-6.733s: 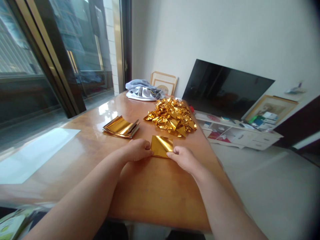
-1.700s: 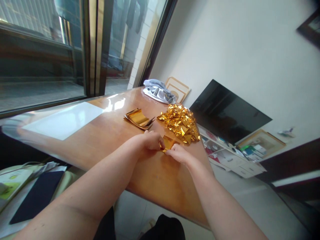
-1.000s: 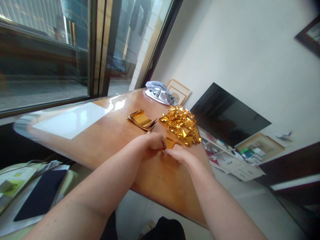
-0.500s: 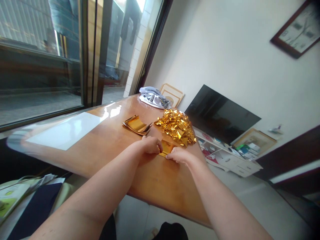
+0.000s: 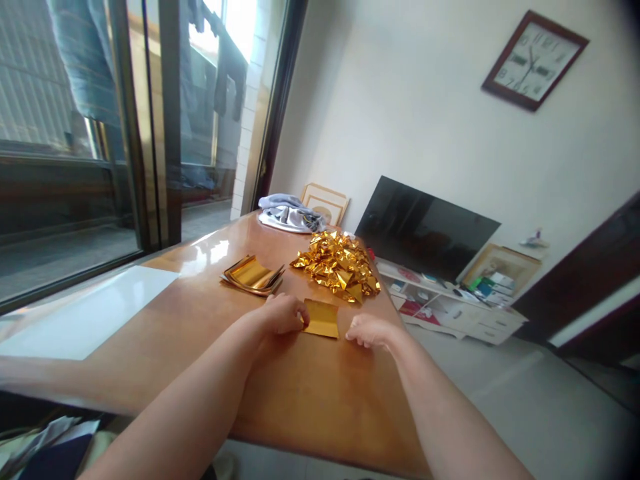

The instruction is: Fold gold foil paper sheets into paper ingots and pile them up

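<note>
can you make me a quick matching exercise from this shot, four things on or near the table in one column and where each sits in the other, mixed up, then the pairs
Things:
1. folded gold sheet
2. stack of flat gold sheets
3. heap of crumpled gold foil
4. grey cloth

Places:
A. far end of the table, by a picture frame
B. at the left hand, the right hand just apart from it
C. right-hand table edge, beyond the folded sheet
D. left of the heap

Pairs: 1-B, 2-D, 3-C, 4-A
</note>
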`<control>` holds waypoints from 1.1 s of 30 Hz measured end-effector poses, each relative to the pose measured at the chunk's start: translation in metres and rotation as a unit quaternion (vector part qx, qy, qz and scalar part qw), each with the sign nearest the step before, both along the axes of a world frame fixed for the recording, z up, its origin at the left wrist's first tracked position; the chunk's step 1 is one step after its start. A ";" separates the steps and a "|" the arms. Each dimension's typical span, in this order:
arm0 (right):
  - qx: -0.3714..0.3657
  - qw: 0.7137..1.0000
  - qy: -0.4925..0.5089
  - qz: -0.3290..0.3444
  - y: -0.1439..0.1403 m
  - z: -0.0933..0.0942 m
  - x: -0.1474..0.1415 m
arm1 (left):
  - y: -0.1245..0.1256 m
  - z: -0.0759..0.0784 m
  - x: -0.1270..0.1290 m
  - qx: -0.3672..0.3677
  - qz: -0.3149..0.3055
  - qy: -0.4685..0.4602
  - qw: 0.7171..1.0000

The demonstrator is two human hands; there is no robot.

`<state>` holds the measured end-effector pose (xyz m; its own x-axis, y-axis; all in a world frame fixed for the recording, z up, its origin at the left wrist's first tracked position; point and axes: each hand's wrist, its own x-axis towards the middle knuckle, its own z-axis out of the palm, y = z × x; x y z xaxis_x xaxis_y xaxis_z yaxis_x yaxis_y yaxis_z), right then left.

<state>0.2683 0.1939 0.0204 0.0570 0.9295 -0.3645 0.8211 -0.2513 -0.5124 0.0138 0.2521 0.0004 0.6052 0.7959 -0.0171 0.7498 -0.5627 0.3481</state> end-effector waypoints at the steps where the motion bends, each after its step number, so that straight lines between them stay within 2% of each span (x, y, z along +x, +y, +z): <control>1: 0.015 1.000 0.019 -0.005 0.000 -0.001 0.003 | -0.001 0.001 0.000 0.014 -0.010 0.000 1.000; 4: 0.071 0.995 0.074 -0.017 0.005 -0.007 0.004 | -0.006 0.003 0.001 0.052 -0.025 -0.003 0.998; 9: 0.205 0.970 0.129 -0.025 0.016 -0.024 -0.013 | -0.014 0.005 0.001 0.075 -0.031 -0.037 0.996; 11: 0.245 0.959 0.146 0.001 0.014 -0.031 -0.017 | -0.016 0.005 0.000 0.083 -0.035 -0.045 0.995; 13: 0.216 0.962 0.152 0.063 0.009 -0.035 -0.015 | -0.017 0.005 0.000 0.082 -0.037 -0.044 0.995; 16: 0.187 0.967 0.124 0.118 0.000 -0.038 -0.007 | -0.017 0.004 -0.001 0.080 -0.042 -0.044 0.995; 23: 0.252 0.951 0.028 0.175 -0.002 -0.035 -0.005 | -0.013 0.001 0.000 0.072 -0.053 -0.049 0.995; 26: 0.272 0.945 0.031 0.177 -0.001 -0.034 -0.006 | -0.013 0.001 0.001 0.082 -0.059 -0.052 0.994; 31: 0.313 0.936 0.088 0.138 -0.003 -0.026 -0.005 | -0.012 -0.003 0.004 0.142 -0.031 -0.070 0.987; 33: 0.311 0.936 0.100 0.127 -0.004 -0.024 -0.004 | -0.012 -0.005 0.005 0.144 -0.029 -0.070 0.987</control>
